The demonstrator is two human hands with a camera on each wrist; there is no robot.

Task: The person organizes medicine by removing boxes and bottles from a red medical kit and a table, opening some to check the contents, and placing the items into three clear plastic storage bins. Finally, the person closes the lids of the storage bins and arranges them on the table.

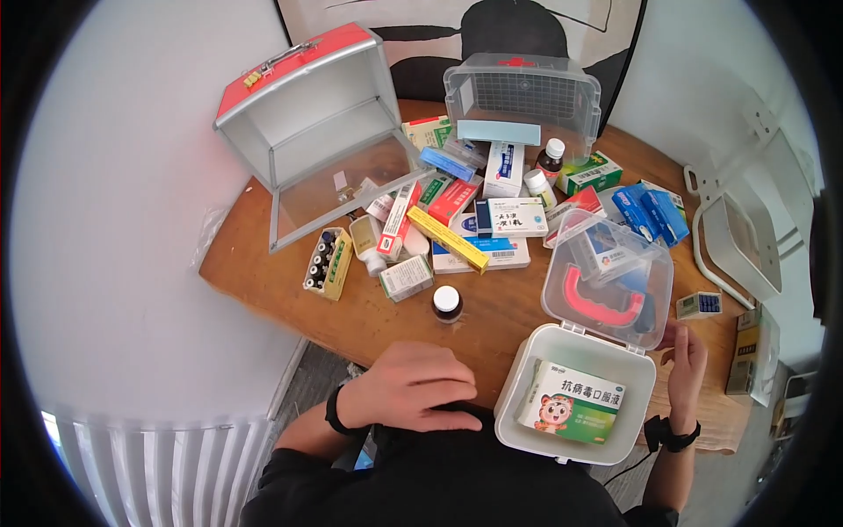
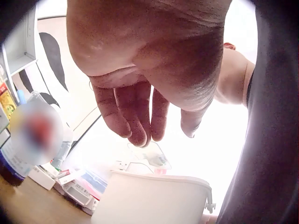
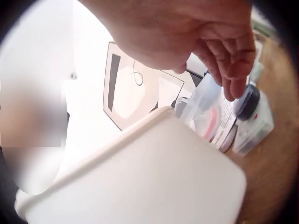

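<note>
A white plastic box (image 1: pixel 507 411) stands at the table's front edge, its clear lid (image 1: pixel 654 281) with a pink handle (image 1: pixel 601 303) swung back. Inside lies a green and white medicine carton (image 1: pixel 575 400) with a tiger picture. My left hand (image 1: pixel 408 386) hovers left of the box, fingers loosely extended and holding nothing; the left wrist view shows the hand (image 2: pixel 145 70) above the box (image 2: pixel 154 198). Beside the box's right side is my right hand (image 1: pixel 687 369), fingers relaxed near the lid's corner; whether they touch it is unclear. The right wrist view shows that hand (image 3: pixel 201 42) over the box (image 3: pixel 140 172).
A brown bottle with a white cap (image 1: pixel 446 303) stands left of the box. Behind lie piled cartons and bottles, a yellow box (image 1: pixel 448 239) among them. A red-topped case (image 1: pixel 303 66) and a clear bin (image 1: pixel 527 97) stand at the back. A vial carton (image 1: pixel 329 263) is at left.
</note>
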